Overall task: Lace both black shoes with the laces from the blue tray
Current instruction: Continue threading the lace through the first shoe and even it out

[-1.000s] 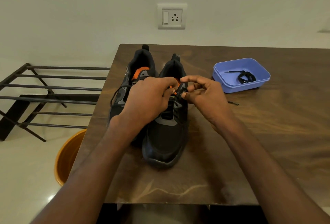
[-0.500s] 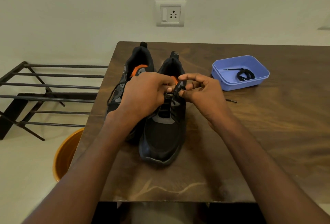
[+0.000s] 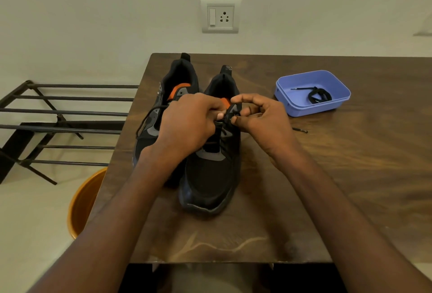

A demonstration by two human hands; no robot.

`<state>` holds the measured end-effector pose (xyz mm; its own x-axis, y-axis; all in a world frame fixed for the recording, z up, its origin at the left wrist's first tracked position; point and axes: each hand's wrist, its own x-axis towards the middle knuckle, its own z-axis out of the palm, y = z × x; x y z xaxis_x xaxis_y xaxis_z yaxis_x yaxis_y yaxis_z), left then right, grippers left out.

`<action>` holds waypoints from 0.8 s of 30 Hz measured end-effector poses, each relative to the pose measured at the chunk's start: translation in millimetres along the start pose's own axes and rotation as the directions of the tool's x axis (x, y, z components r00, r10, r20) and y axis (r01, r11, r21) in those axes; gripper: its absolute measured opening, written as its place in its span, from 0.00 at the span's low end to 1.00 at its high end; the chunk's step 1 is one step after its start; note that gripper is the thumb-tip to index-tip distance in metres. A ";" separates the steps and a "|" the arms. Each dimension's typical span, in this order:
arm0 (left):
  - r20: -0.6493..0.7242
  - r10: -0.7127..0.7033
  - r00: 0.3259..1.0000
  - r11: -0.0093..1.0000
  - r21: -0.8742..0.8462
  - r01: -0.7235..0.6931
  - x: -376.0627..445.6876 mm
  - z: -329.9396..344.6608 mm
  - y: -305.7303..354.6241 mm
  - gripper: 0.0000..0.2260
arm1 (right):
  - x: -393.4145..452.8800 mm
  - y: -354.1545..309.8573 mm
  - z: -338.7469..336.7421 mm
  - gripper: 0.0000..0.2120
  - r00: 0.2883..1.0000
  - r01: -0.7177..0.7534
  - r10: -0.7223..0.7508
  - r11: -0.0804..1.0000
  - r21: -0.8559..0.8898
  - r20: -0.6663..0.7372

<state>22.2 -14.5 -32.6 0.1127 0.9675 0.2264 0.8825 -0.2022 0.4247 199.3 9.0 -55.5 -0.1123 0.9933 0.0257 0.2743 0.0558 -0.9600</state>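
Two black shoes with orange tongues stand side by side on the wooden table, toes toward me. The right shoe is nearer; the left shoe is partly hidden behind my left hand. Both hands meet over the right shoe's eyelets. My right hand pinches a black lace at the shoe's upper eyelets, and my left hand's curled fingers pinch the lace from the other side. A lace end lies on the table to the right. The blue tray holds a coiled black lace.
A loose lace loop hangs off the left shoe's outer side. A black metal rack stands left of the table, an orange bucket below the table's left edge. A wall socket sits above.
Both hands stay at the right shoe's eyelets, with small finger shifts on the lace. The view has drifted slightly; the shoes and the tray have not moved.
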 end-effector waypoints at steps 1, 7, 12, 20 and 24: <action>0.001 -0.016 1.000 0.999 -0.051 0.016 0.0 2.3 0.4 0.09 | 0.3 0.3 -0.2 0.17 1.000 0.003 -0.003 1.000 -0.002 -0.003; -0.162 -0.050 0.985 0.999 -0.002 0.051 -5.6 7.3 6.5 0.05 | -0.9 1.5 -1.2 0.17 1.000 0.006 -0.006 1.000 0.012 0.005; -0.146 -0.018 0.989 0.993 -0.118 0.001 -5.2 14.5 -1.5 0.04 | -1.6 1.9 -0.5 0.18 1.000 0.008 -0.008 1.000 0.010 0.000; -0.099 0.068 0.993 0.997 0.039 -0.065 -9.7 13.4 -0.6 0.09 | -1.5 2.2 1.1 0.17 1.000 0.012 -0.012 1.000 0.005 -0.016; -0.098 0.032 0.995 0.999 -0.040 -0.037 -8.8 13.4 0.8 0.05 | -0.3 4.2 2.5 0.15 0.998 -0.023 0.024 1.000 0.016 -0.057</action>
<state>28.0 -21.1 -46.0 0.0958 0.9408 0.3251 0.8589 -0.2433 0.4508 198.1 8.7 -60.2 -0.0513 0.9985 0.0183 0.2618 0.0312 -0.9646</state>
